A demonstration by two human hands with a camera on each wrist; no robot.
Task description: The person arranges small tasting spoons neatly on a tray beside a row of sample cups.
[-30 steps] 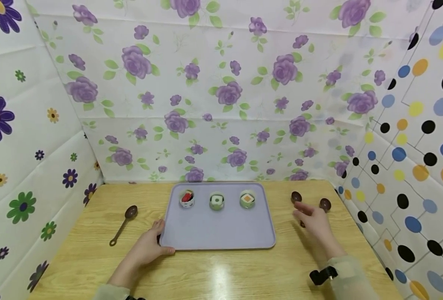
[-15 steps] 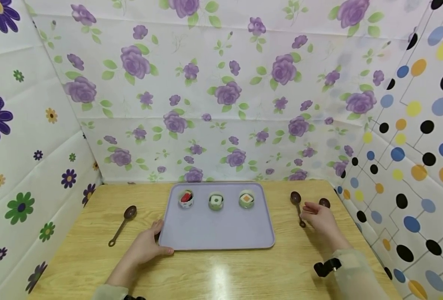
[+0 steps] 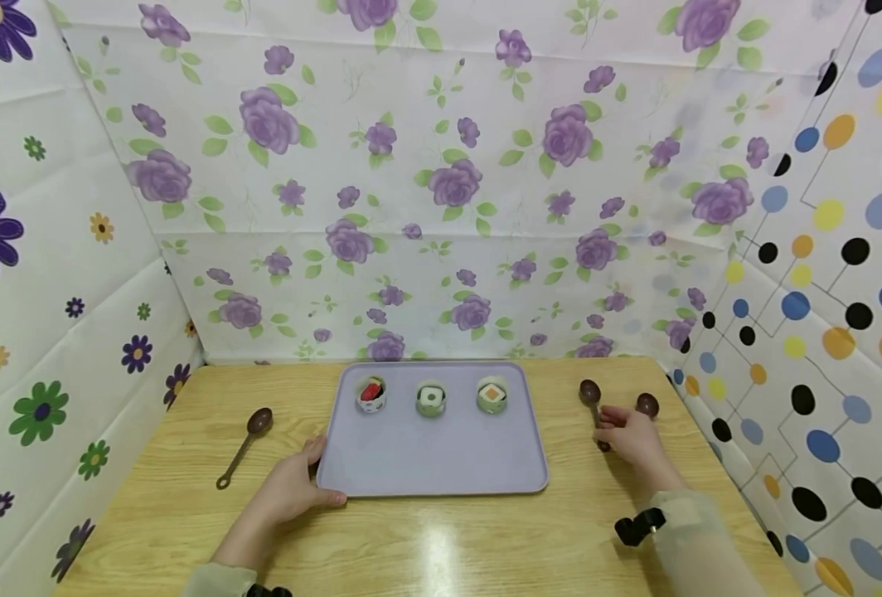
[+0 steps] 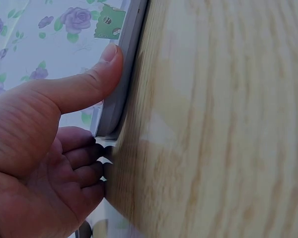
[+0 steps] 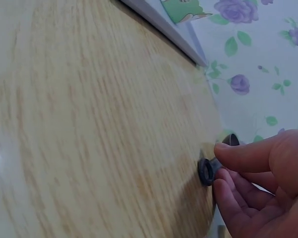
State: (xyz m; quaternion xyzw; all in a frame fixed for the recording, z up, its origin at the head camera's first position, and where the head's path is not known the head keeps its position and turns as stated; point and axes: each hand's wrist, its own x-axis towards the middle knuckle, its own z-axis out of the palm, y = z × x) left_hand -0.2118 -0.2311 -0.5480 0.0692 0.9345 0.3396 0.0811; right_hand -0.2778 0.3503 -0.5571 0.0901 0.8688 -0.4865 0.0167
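Observation:
At the right of the table, my right hand [image 3: 633,439] pinches the handle of a brown spoon [image 3: 590,391]. The ring-shaped end of that spoon [image 5: 205,172] pokes out from between thumb and fingers in the right wrist view. My left hand [image 3: 292,487] holds the front left corner of a pale purple tray [image 3: 433,464], thumb at the front edge and fingers by the left side. Along the tray's back stand three small cups: one with red pieces [image 3: 371,395], one with a white-and-green piece [image 3: 431,399], one with a white-and-orange piece [image 3: 492,395].
Another brown spoon [image 3: 646,405] lies beyond my right hand, its handle mostly hidden. A further brown spoon [image 3: 247,444] lies left of the tray. Flowered cloth [image 3: 441,207] rises behind the table [image 3: 486,547], with patterned cloth on both sides.
My right hand moved slightly right, then back left onto the spoon's handle, and its fingers now pinch it. My left hand and the tray stay put.

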